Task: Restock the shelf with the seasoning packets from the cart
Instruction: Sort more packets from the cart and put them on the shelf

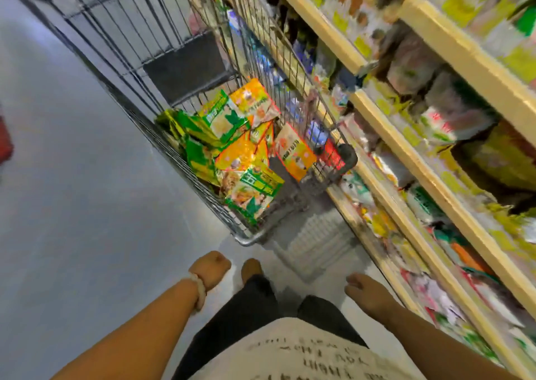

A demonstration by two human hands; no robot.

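A wire shopping cart [185, 159] stands ahead of me beside the shelf [406, 153]. Several green and orange seasoning packets [240, 141] lie piled in its near end. My left hand [210, 268] hangs low near my body with fingers curled, holding nothing, a pale bracelet on the wrist. My right hand [365, 291] hangs loosely beside the shelf's lower boards, also holding nothing. Both hands are well short of the cart. The frame is blurred by motion.
The wooden shelf unit runs along the right, packed with blurred packets and bottles on several levels. Grey floor [72, 205] spreads to the left of the cart. A red object [5, 141] shows at the far left edge. My legs and a foot [251, 268] are below.
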